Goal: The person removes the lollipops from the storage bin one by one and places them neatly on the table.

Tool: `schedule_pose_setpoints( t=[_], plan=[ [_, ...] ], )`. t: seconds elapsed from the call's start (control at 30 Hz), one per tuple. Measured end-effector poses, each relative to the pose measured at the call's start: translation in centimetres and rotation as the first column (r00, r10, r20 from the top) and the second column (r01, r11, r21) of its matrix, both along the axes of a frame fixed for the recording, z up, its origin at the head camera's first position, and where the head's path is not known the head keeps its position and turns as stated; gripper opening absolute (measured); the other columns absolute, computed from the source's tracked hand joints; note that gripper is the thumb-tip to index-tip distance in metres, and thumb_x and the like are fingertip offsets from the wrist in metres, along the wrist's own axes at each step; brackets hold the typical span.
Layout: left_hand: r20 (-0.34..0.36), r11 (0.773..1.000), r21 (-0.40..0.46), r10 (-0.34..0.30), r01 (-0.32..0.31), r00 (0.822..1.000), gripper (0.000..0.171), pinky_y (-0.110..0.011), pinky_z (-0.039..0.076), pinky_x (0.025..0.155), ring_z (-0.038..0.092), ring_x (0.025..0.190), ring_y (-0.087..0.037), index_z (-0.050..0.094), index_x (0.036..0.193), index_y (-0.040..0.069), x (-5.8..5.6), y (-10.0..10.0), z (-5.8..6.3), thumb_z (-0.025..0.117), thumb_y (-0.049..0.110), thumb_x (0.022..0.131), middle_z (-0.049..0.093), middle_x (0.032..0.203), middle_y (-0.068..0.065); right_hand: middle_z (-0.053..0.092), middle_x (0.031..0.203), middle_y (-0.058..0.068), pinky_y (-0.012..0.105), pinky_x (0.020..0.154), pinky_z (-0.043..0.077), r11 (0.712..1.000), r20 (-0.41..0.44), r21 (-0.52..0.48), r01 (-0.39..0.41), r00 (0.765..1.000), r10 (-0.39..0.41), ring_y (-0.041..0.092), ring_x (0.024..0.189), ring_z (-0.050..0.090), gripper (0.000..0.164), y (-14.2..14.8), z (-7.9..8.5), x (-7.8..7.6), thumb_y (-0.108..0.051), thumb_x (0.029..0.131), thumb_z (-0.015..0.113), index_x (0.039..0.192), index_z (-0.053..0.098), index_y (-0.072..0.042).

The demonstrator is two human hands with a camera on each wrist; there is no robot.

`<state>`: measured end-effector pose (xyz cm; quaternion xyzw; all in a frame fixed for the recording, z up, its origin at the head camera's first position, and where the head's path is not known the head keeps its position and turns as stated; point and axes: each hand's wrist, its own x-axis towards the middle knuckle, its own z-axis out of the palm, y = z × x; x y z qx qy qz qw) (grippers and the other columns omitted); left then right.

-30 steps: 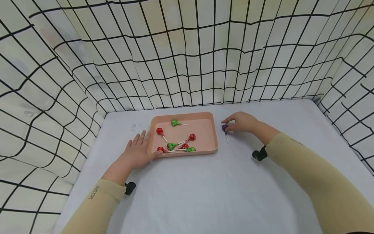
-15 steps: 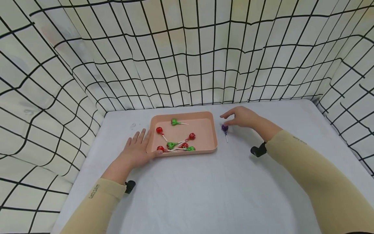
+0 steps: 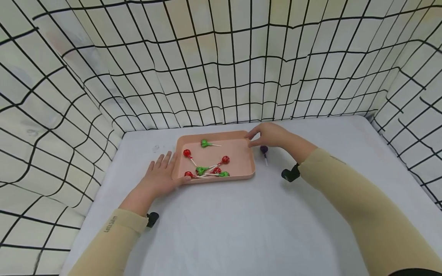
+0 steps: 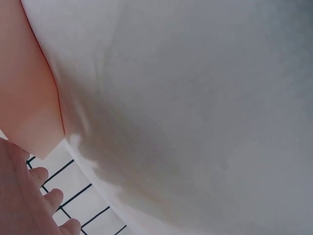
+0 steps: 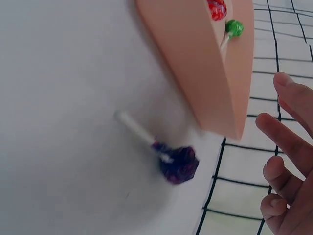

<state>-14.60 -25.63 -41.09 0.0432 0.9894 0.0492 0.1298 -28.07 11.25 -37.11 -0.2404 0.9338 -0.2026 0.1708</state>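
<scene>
A pink tray point(image 3: 238, 143) lies on the table with several red and green lollipops in it, among them a green lollipop point(image 3: 204, 143) near the far side and a red lollipop point(image 3: 225, 160) at the middle. My left hand point(image 3: 159, 178) rests along the tray's left edge, fingers spread, thumb at the near corner. My right hand point(image 3: 271, 135) is at the tray's far right corner with nothing in its fingers; whether it touches the rim I cannot tell. Just right of the tray a purple lollipop point(image 5: 178, 164) lies on the table, below the right hand.
A white cloth point(image 3: 221, 226) covers the table. Black wire grid panels point(image 3: 221, 84) over white sheeting stand behind the table and on both sides. Each wrist bears a small black camera point(image 3: 291, 173).
My right hand has let go of the purple lollipop and moved left to the tray's far right corner. The purple lollipop stays on the table. My left hand stays put.
</scene>
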Motion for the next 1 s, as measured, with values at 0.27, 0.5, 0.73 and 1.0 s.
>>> schedule_pose_setpoints(
  t=[0.27,0.5,0.73,1.0],
  plan=[
    [-0.02,1.0,-0.003,0.008,-0.008,1.0,0.107,-0.063,0.001,0.118,0.001,0.149,-0.044,0.008,0.159,0.005,-0.2,0.0,-0.3,0.052,0.071,0.088,0.006,0.164,-0.022,0.07,0.116,-0.002,0.043,0.098,0.047,0.992,0.012,-0.003,-0.123,0.992,0.123,0.023,0.117,0.059,0.043,-3.5,0.7,0.6,-0.037,0.089,0.075,0.128,0.069,-0.022],
    [-0.014,1.0,0.008,0.013,-0.013,1.0,0.108,-0.063,0.002,0.118,0.002,0.149,-0.045,0.007,0.159,0.005,0.1,0.1,-0.1,0.051,0.072,0.087,0.005,0.164,-0.022,0.07,0.113,-0.005,0.04,0.096,0.047,0.972,-0.021,0.084,-0.221,0.975,0.223,0.019,0.113,0.06,0.042,-5.9,1.0,0.9,-0.038,0.089,0.074,0.128,0.069,-0.023],
    [-0.002,1.0,0.01,0.011,-0.011,1.0,0.109,-0.063,0.001,0.117,0.002,0.149,-0.045,0.007,0.159,0.005,0.1,0.1,-0.1,0.048,0.075,0.087,0.005,0.164,-0.022,0.069,0.109,-0.006,0.037,0.091,0.049,0.953,0.007,0.166,-0.254,0.966,0.257,0.014,0.104,0.059,0.04,-7.4,0.1,1.0,-0.04,0.088,0.075,0.125,0.071,-0.026],
    [0.007,1.0,0.009,0.02,-0.02,1.0,0.112,-0.063,0.0,0.118,0.0,0.149,-0.044,0.006,0.159,0.006,-0.1,-0.1,-0.2,0.048,0.078,0.084,0.003,0.164,-0.021,0.067,0.099,-0.007,0.031,0.083,0.049,0.928,-0.018,0.225,-0.299,0.95,0.31,0.012,0.094,0.058,0.035,-8.9,-0.8,1.3,-0.041,0.087,0.076,0.118,0.075,-0.026]
  ],
)
